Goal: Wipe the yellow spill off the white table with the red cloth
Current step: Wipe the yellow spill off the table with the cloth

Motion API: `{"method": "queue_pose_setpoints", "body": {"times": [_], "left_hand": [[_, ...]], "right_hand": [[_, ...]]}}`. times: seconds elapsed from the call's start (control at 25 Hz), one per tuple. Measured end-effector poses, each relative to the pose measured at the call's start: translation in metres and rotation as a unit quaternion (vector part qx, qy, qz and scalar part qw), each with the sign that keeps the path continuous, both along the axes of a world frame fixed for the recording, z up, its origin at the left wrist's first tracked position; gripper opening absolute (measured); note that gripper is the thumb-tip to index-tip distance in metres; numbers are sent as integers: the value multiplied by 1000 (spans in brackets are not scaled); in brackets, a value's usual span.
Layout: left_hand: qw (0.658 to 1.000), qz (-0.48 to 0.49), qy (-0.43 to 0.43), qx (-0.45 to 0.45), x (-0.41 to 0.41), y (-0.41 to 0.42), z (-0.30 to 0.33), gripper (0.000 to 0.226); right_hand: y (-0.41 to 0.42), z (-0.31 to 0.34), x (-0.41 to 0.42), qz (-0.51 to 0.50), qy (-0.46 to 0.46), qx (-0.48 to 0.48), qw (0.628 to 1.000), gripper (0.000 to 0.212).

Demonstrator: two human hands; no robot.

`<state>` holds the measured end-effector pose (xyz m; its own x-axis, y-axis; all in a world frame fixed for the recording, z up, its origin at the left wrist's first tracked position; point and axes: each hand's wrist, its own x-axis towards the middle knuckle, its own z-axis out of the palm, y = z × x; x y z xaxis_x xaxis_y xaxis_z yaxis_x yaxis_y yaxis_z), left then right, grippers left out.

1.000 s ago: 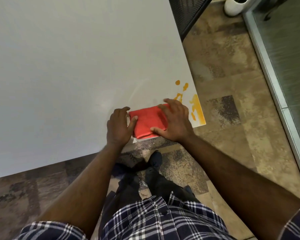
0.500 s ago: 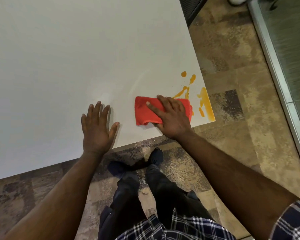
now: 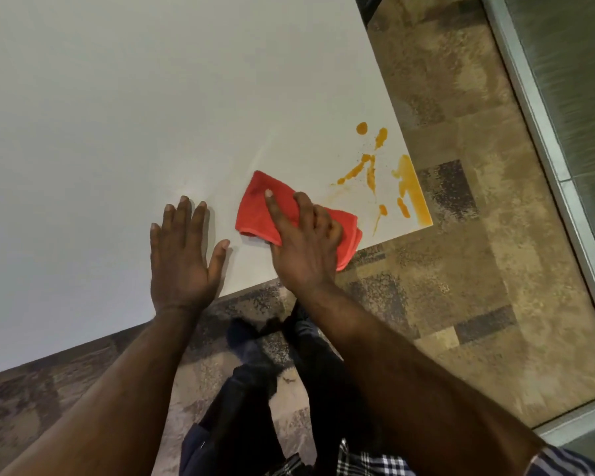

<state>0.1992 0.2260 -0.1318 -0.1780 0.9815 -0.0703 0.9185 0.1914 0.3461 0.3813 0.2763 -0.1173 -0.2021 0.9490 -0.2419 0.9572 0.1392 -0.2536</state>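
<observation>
The folded red cloth [image 3: 258, 207] lies on the white table [image 3: 152, 115] near its front right corner, one end hanging just over the front edge. My right hand [image 3: 306, 245] presses down on the cloth and grips it, index finger stretched across it. The yellow spill [image 3: 407, 187] spreads as streaks and drops over the corner, just right of the cloth, with a faint smear next to the cloth's edge. My left hand [image 3: 182, 255] rests flat on the table, fingers spread, a little left of the cloth and apart from it.
The table's front edge runs diagonally below my hands, and its right edge runs beside the spill. Patterned brown carpet [image 3: 461, 269] lies beyond. A metal-framed glass wall [image 3: 547, 132] stands at the right. My dark trousers and shoes [image 3: 255, 355] are under the table edge.
My left hand let go of the cloth and moved left, flat onto the table. My right hand slid the cloth right toward the spill, then back left, leaving a faint smear.
</observation>
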Motion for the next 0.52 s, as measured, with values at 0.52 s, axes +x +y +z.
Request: {"method": "queue_pose_setpoints", "body": {"times": [0.52], "left_hand": [[999,-13,-14,30,-3,-1,-9,65]], "right_hand": [[-23,-8,-16,-143,-12,70,987,70]]}}
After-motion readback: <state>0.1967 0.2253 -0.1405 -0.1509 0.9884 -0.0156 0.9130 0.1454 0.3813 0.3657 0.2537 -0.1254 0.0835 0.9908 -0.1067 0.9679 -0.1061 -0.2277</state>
